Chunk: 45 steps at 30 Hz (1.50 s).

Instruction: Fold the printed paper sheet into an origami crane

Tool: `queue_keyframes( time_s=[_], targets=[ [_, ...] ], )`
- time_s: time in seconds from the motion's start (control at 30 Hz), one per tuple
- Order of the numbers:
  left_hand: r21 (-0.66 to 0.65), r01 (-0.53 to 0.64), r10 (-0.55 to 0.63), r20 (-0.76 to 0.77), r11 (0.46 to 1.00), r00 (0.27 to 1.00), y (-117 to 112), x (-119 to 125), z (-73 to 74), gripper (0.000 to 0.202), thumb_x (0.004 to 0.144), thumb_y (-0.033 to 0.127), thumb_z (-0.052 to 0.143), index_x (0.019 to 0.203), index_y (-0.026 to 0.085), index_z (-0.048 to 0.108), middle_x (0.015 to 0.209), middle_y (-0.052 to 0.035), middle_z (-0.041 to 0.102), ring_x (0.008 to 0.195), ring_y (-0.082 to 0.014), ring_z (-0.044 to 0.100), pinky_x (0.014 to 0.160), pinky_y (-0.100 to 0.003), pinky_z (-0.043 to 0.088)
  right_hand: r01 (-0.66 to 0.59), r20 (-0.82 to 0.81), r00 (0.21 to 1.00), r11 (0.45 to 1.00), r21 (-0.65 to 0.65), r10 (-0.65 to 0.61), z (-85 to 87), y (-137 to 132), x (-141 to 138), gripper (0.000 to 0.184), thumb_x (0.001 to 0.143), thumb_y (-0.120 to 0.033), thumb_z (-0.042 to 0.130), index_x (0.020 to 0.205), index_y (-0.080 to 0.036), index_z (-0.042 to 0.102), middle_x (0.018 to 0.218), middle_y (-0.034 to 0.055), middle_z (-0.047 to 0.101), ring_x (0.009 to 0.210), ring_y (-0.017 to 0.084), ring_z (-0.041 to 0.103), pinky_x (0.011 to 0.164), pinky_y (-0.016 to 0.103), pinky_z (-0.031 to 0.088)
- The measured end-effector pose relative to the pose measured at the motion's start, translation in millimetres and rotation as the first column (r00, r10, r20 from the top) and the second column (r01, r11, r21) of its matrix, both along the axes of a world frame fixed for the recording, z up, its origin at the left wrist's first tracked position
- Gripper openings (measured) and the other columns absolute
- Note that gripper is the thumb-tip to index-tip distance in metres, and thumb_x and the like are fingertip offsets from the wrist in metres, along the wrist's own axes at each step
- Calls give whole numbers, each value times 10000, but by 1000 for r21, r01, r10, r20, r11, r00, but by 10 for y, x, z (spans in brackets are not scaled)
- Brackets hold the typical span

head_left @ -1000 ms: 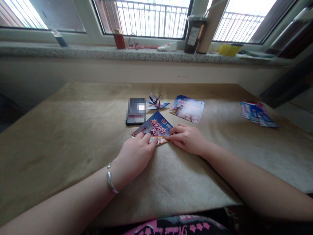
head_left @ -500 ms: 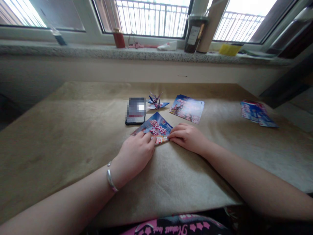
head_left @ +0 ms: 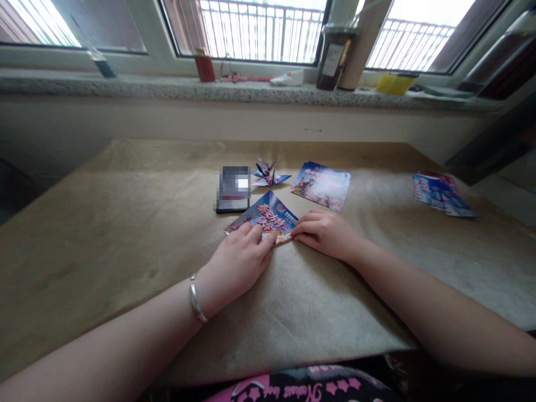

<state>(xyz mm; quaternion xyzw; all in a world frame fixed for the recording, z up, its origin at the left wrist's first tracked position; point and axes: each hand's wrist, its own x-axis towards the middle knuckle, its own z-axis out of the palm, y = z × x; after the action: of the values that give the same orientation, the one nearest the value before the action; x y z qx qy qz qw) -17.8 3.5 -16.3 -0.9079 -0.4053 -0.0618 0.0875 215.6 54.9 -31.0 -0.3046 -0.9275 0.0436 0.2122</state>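
A printed blue paper sheet (head_left: 272, 215), folded with one corner pointing away from me, lies on the table in front of me. My left hand (head_left: 243, 254) rests on its left and lower part, fingers bent and thumb along the near folded edge. At the right corner, my right hand (head_left: 324, 234) pinches the paper between thumb and fingers. Part of the sheet's left side is hidden under my left hand. Just beyond the sheet stands a folded paper crane (head_left: 271, 177), made of similar printed paper.
A phone (head_left: 233, 205) lies left of the crane. Right of the crane is a small stack of printed square sheets (head_left: 322, 185). More printed papers (head_left: 443, 195) lie at the far right of the brown-covered table (head_left: 125, 240). Assorted items stand on the windowsill (head_left: 259, 92).
My left hand has slid slightly right along the near edge, its thumb closer to my right hand. The right hand still pinches the corner.
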Motion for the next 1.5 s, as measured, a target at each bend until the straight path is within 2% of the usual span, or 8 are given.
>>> queue_keyframes(
  time_s=[0.2,0.43,0.6,0.8,0.93,1.1,1.33,1.5],
  targets=[
    [-13,-21,21,42,1000,999,-4,-3,-28,286,920,212,430,1160,173,581,1005,-114,575,950,-249,523,857,-403,471,0,55,998,1000,31,-2,40,-30,12,189,893,-232,536,864,-207,721,854,56,685,784,158,610,725,277,475],
    [-29,52,-50,56,998,997,-1,7,-87,377,920,251,416,1231,68,524,1191,-152,555,1100,-277,495,971,-413,425,-16,69,998,999,50,13,39,-14,18,201,895,-230,531,873,-202,729,852,62,674,779,163,595,715,281,474],
    [-103,82,-77,52,991,996,10,9,-11,401,915,321,442,1233,90,522,1105,-134,575,1040,-264,509,942,-413,442,-24,53,998,1000,13,24,38,4,47,198,888,-203,534,889,-216,731,859,56,673,782,151,601,720,270,476],
    [-121,94,-82,101,988,992,1,24,-3,389,899,272,449,1266,151,502,1074,-126,559,1025,-255,502,921,-428,455,-31,38,999,999,10,30,10,16,68,200,876,-179,534,891,-213,730,851,52,670,765,148,599,709,266,477],
    [-119,81,-73,75,990,995,7,57,-28,381,897,274,452,1247,142,526,1092,-127,558,1048,-267,498,945,-442,443,-26,21,999,1000,-13,27,-8,30,93,206,868,-154,528,895,-206,727,857,52,670,779,149,604,727,265,480],
    [-114,127,-118,85,985,989,32,72,-33,416,915,287,427,1280,105,511,1237,-130,551,1123,-268,478,1016,-426,401,-20,8,1000,1000,-23,21,-3,34,102,205,852,-138,529,885,-202,721,867,53,673,791,154,608,731,267,483],
    [-145,150,-139,86,978,987,40,47,-14,439,911,336,443,1283,111,507,1221,-115,577,1101,-275,498,975,-425,430,-36,29,999,999,-16,36,24,14,92,238,855,-118,508,911,-210,720,894,57,675,818,158,602,750,275,485],
    [-121,147,-138,79,982,987,46,54,-22,417,906,299,446,1271,113,520,1189,-115,593,1076,-266,510,965,-427,444,-49,46,998,998,31,48,39,-13,54,185,864,-185,524,889,-186,708,916,72,676,837,176,593,766,307,492]
  ],
)
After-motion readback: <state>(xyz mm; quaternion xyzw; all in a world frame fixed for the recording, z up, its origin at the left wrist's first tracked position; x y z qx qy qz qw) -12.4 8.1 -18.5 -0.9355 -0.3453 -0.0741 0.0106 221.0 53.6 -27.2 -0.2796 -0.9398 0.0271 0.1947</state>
